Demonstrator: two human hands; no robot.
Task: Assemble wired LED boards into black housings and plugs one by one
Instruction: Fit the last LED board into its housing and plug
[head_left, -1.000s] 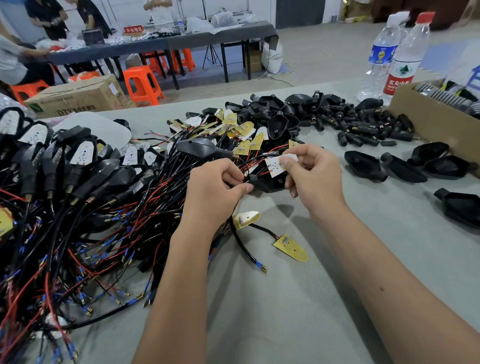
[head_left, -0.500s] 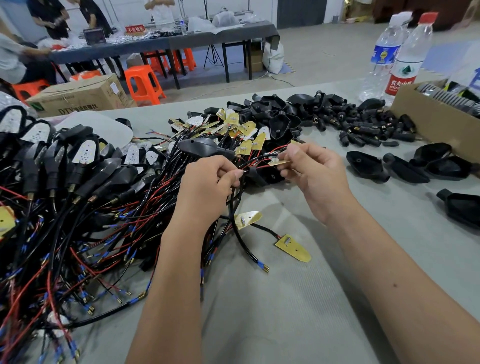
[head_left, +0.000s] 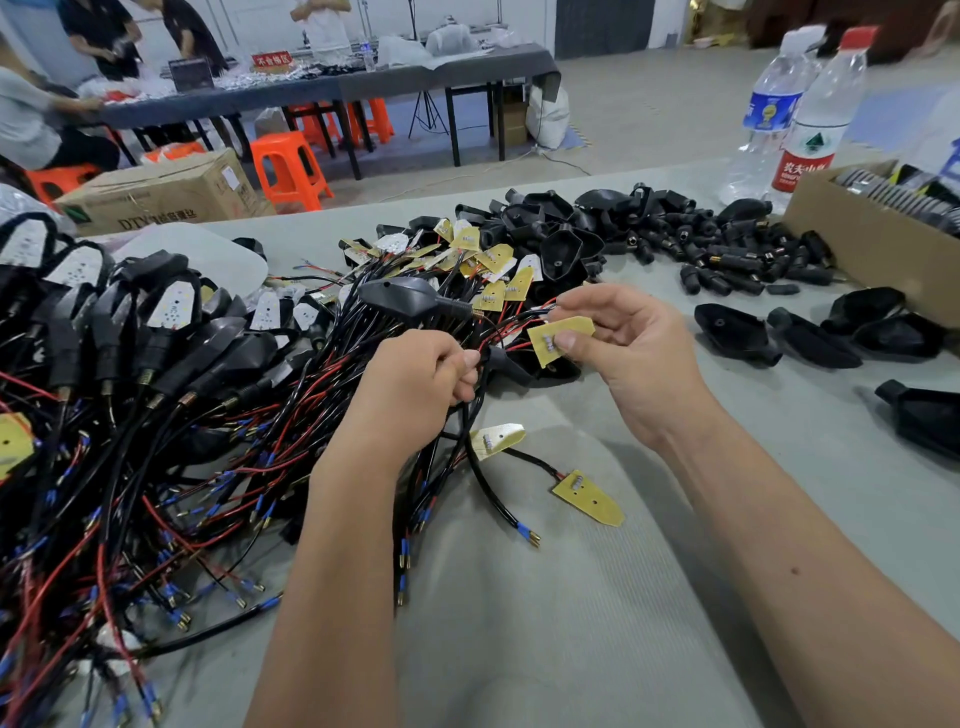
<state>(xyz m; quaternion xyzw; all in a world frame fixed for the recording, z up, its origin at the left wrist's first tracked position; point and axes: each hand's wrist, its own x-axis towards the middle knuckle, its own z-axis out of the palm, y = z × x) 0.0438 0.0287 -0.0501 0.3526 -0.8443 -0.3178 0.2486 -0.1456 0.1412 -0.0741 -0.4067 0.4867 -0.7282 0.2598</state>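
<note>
1. Near: two loose LED boards (head_left: 588, 498) lay yellow side up on the grey worktop (head_left: 571, 623), wires trailing left, likely queued within reach.
2. Left hand (head_left: 415, 384) was clenched around a wire bundle at the neck of a black housing (head_left: 524, 364), apparently steadying it and keeping the lead taut.
3. Right hand (head_left: 628, 353) pinched a yellow wired board (head_left: 558, 339) between thumb and fingers, just right of and above that housing, probably turning it to seat it.
4. Left: finished units with wires (head_left: 130, 332) were heaped apart from the raw stock.
5. Far right: empty housings (head_left: 732, 332) and black plugs (head_left: 727, 260) were piled within reach, before a cardboard box (head_left: 872, 244) and bottles (head_left: 810, 109).
</note>
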